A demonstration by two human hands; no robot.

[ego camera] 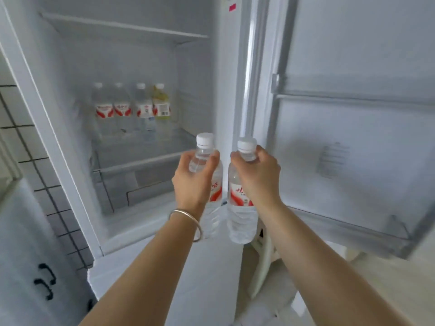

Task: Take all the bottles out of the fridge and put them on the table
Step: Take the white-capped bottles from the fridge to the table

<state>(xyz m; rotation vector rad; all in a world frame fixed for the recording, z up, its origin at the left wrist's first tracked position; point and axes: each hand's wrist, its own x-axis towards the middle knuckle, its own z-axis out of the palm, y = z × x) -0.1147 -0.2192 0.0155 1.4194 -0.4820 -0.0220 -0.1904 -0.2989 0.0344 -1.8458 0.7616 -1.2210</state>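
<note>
A: What did each hand have?

B: The left hand gripped a clear water bottle just below its neck. The thumb lay on the near left side and the fingers curled round the right shoulder of the bottle, so the white cap stood clear above them. The red-and-white label showed below the hand.

A: And the other one?

B: The right hand held a second water bottle the same way, closed round its neck. Its fingertips sat right under the white cap, and the body hung upright below the palm.

A: Where were the two bottles?

B: Side by side, nearly touching, in front of the open fridge, outside its front edge and beside the open door.

A: Anything left inside?

B: Four bottles stood in a row at the back of the middle shelf, upright and close together. Three looked clear with red labels; the rightmost was yellowish. A silver bangle circled the left wrist.
</note>
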